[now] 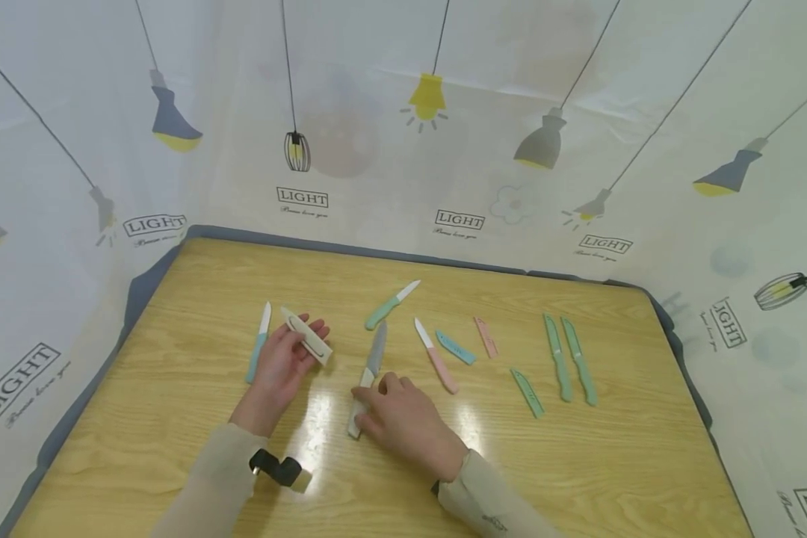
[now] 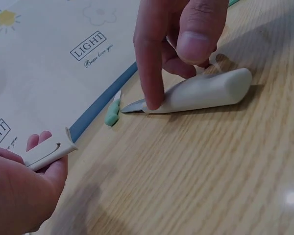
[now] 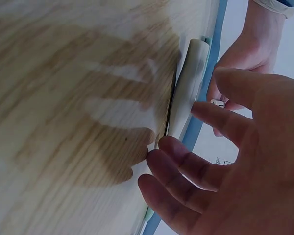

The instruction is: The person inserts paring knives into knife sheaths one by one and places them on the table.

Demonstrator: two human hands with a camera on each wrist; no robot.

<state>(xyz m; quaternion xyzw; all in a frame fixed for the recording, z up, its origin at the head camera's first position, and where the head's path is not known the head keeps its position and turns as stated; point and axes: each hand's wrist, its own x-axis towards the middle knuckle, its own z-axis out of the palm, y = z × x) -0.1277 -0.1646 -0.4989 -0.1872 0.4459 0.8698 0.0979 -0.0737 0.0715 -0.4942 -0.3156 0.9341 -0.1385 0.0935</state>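
My left hand (image 1: 285, 366) holds a white knife sheath (image 1: 307, 336) between thumb and fingers, raised above the table. A knife with a white handle (image 1: 359, 407) and a grey blade (image 1: 376, 348) lies on the wood, its tip pointing away from me. Over that handle is my right hand (image 1: 410, 422). Its index finger (image 2: 152, 90) touches the handle close to the blade, while the thumb (image 2: 196, 46) hangs above, apart from it. In the right wrist view the other fingers (image 3: 181, 191) are loosely bent beside the knife.
Around the hands lie a blue-handled knife (image 1: 256, 359), a green-handled knife (image 1: 382, 312) and a pink-handled knife (image 1: 441, 369). Blue (image 1: 455, 347), pink (image 1: 486, 337) and green (image 1: 527, 392) sheaths lie to the right, beside two green knives (image 1: 560, 366) in sheaths. A printed curtain (image 1: 390, 187) surrounds the table.
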